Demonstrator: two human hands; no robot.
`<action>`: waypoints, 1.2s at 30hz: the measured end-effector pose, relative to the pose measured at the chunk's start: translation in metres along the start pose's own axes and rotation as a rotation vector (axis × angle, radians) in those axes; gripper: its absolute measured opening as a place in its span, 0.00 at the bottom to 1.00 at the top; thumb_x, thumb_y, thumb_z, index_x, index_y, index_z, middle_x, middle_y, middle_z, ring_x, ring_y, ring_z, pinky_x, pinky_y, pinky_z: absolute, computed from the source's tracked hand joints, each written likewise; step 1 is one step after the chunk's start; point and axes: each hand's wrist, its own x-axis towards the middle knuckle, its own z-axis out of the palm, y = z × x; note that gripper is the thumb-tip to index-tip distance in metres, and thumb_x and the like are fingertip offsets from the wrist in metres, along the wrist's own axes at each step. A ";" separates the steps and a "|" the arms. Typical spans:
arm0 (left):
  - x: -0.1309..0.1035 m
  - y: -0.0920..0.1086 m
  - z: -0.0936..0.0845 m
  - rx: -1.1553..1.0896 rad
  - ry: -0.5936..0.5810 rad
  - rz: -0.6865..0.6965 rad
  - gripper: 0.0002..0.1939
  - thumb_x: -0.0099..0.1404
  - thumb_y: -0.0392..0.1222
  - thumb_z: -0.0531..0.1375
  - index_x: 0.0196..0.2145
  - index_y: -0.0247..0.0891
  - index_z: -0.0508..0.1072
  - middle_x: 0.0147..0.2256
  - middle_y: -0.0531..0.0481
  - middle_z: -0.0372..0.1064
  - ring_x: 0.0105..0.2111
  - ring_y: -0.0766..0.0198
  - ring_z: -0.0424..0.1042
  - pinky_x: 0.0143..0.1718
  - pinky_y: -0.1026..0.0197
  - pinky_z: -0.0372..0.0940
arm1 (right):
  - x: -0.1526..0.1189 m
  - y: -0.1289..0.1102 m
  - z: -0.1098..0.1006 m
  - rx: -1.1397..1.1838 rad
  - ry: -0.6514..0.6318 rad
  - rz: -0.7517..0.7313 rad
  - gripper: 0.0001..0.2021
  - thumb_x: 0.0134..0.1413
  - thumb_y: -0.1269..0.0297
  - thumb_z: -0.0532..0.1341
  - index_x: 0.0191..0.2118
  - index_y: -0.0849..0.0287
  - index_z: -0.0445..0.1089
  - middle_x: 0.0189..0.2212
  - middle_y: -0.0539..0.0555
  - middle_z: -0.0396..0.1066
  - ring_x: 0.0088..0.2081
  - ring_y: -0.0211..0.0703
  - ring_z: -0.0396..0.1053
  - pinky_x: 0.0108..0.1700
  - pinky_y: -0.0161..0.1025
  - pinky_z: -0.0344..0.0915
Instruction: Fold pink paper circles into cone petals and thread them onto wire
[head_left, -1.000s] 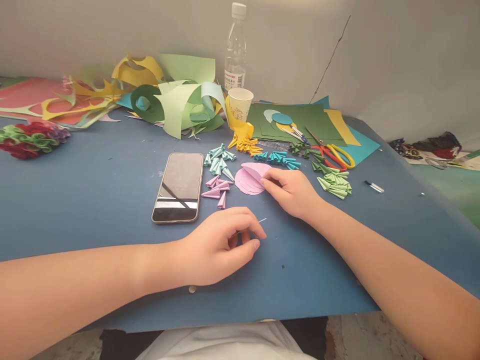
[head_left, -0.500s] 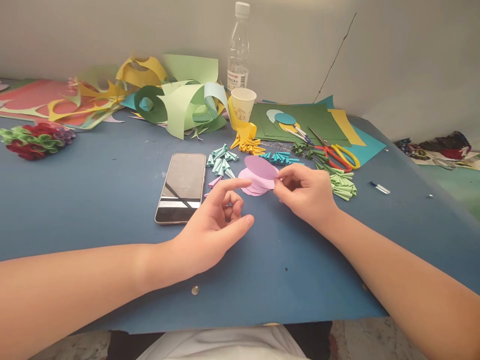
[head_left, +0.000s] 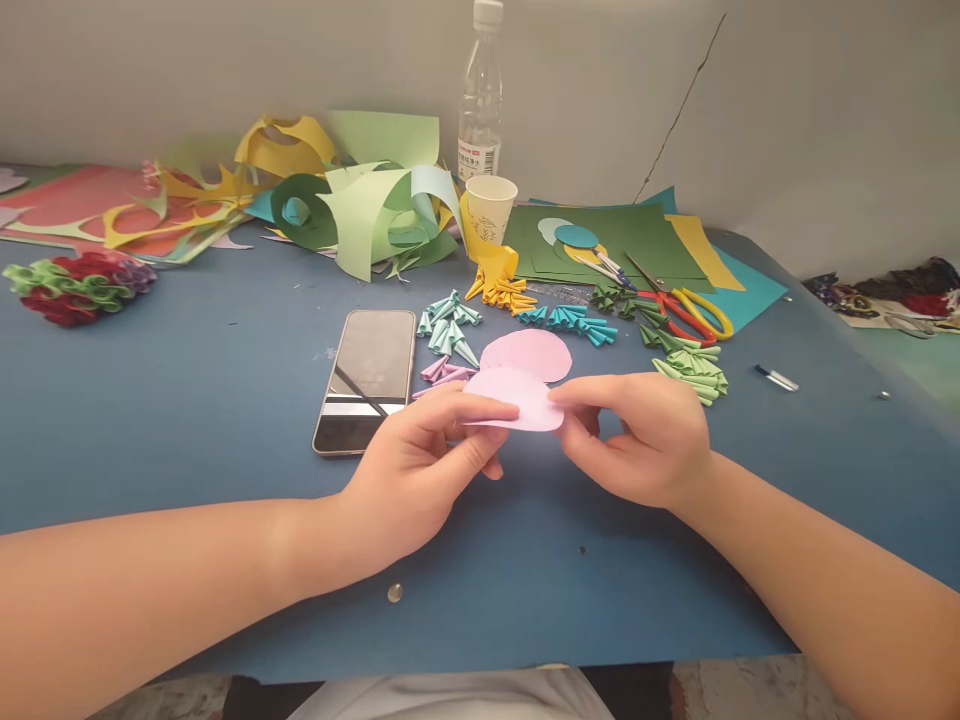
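Note:
A pale purple paper circle [head_left: 517,396] is held level between both hands, above the blue table [head_left: 225,420]. My left hand [head_left: 427,465] pinches its left edge between thumb and fingers. The fingertips of my right hand [head_left: 637,435] grip its right edge. Just behind it, a stack of pink-purple circles [head_left: 529,354] lies on the table. Small rolled paper cones lie around the stack: purple [head_left: 442,372], light blue [head_left: 450,325], yellow [head_left: 504,292], blue [head_left: 574,322] and green [head_left: 694,370].
A phone [head_left: 366,380] lies left of the cones. Behind stand a paper cup [head_left: 490,208] and a bottle [head_left: 480,105]. Scissors [head_left: 686,312] rest at the right near green sheets [head_left: 622,235]. Paper scraps [head_left: 360,215] and a paper flower piece [head_left: 79,285] are at the left.
The right hand has brought one circle off the stack toward me. My left hand, open before, has closed on its left edge.

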 end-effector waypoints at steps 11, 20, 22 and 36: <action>0.001 -0.002 0.000 -0.058 0.022 -0.007 0.11 0.61 0.32 0.72 0.39 0.46 0.87 0.35 0.51 0.75 0.33 0.68 0.75 0.32 0.66 0.75 | -0.003 -0.006 0.006 0.266 0.096 0.029 0.10 0.60 0.73 0.67 0.40 0.49 0.82 0.34 0.53 0.80 0.31 0.42 0.76 0.31 0.40 0.73; 0.004 -0.001 0.001 -0.046 0.013 -0.065 0.02 0.67 0.40 0.69 0.38 0.40 0.82 0.32 0.53 0.79 0.30 0.68 0.77 0.36 0.64 0.74 | -0.004 -0.006 0.008 0.409 -0.019 0.119 0.06 0.56 0.70 0.71 0.35 0.49 0.82 0.27 0.50 0.78 0.26 0.41 0.73 0.30 0.40 0.72; 0.005 0.000 0.001 -0.008 0.014 -0.071 0.04 0.68 0.41 0.69 0.37 0.39 0.81 0.30 0.53 0.78 0.30 0.67 0.77 0.36 0.64 0.73 | -0.005 -0.008 0.009 0.443 -0.044 0.189 0.05 0.57 0.68 0.71 0.34 0.49 0.82 0.27 0.50 0.79 0.27 0.42 0.74 0.30 0.40 0.73; 0.002 0.001 0.003 0.339 0.109 -0.010 0.09 0.67 0.46 0.68 0.32 0.39 0.79 0.30 0.52 0.75 0.30 0.66 0.69 0.32 0.63 0.66 | -0.002 -0.020 0.012 0.829 -0.119 0.621 0.08 0.55 0.62 0.73 0.28 0.57 0.78 0.24 0.53 0.79 0.25 0.41 0.76 0.27 0.38 0.77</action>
